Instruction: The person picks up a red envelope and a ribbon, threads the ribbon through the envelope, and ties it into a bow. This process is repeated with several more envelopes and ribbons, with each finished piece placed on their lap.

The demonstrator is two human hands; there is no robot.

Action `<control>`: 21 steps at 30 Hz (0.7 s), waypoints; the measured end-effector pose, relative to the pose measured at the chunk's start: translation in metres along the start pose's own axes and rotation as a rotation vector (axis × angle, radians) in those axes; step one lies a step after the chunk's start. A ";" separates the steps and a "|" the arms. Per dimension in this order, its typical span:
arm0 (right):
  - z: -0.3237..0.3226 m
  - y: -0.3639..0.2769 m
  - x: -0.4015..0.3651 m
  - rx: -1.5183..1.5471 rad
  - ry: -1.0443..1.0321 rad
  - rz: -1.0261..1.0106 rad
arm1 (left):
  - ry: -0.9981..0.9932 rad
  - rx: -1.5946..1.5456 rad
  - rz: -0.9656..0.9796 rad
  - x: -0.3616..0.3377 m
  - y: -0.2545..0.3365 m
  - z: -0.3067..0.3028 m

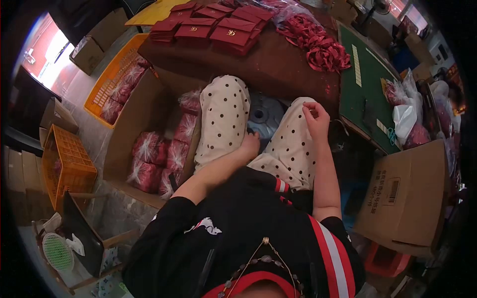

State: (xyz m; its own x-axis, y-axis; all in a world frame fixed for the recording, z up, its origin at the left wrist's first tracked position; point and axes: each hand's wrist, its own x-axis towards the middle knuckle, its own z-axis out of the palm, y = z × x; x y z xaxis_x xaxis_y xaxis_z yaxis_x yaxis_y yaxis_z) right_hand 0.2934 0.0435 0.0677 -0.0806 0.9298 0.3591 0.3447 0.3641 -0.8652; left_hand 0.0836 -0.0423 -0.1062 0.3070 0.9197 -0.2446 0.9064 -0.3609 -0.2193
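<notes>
My left hand (251,143) is low between my knees, against the inner side of the left polka-dot trouser leg (223,114); what its fingers hold, if anything, is hidden. My right hand (316,118) is raised over the right knee, thumb and fingertips pinched together; anything between them is too small to make out. In front of me is a brown-covered table (238,67). On it lie stacks of dark red pouches (231,34) with gold marks and a heap of red ribbons (325,49).
At left a cardboard box (129,129) holds plastic-wrapped red bundles (149,149), beside orange crates (69,159). To the right are a green board (365,99), light-blue scissors (392,135) and a large carton (405,198). A stool (268,114) stands between my legs.
</notes>
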 end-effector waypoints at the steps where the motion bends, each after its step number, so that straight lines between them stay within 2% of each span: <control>1: 0.002 0.003 0.000 0.026 0.005 -0.021 | 0.005 -0.005 0.002 -0.001 0.000 -0.003; 4: 0.004 0.003 -0.002 0.030 -0.007 0.026 | 0.078 -0.067 -0.136 0.004 0.001 -0.002; 5: 0.005 0.002 -0.002 0.043 0.000 -0.017 | 0.081 -0.069 -0.139 0.010 0.001 -0.001; 7: 0.008 0.001 -0.002 0.080 0.003 -0.034 | -0.052 -0.280 -0.070 0.009 -0.011 -0.029; 8: 0.010 0.001 -0.003 0.116 0.007 -0.050 | -0.033 -0.419 -0.093 0.028 -0.012 -0.004; 11: 0.009 -0.016 -0.007 0.070 -0.039 0.008 | -0.095 -0.510 -0.040 0.041 -0.022 0.002; 13: 0.010 -0.015 -0.008 0.101 -0.036 0.006 | -0.111 -0.499 -0.019 0.042 -0.027 -0.001; 15: 0.010 -0.015 -0.008 0.048 -0.045 0.007 | 0.026 -0.502 0.018 0.038 -0.030 -0.005; 21: 0.010 -0.018 -0.008 0.081 0.036 -0.088 | -0.074 -0.327 0.000 0.022 -0.016 -0.006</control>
State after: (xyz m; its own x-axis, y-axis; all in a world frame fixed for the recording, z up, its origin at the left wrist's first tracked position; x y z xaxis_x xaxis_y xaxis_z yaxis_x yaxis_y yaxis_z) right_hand 0.2785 0.0303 0.0773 -0.0731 0.8920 0.4461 0.2608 0.4488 -0.8547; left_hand 0.0777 -0.0158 -0.1023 0.2959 0.9018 -0.3150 0.9552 -0.2812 0.0924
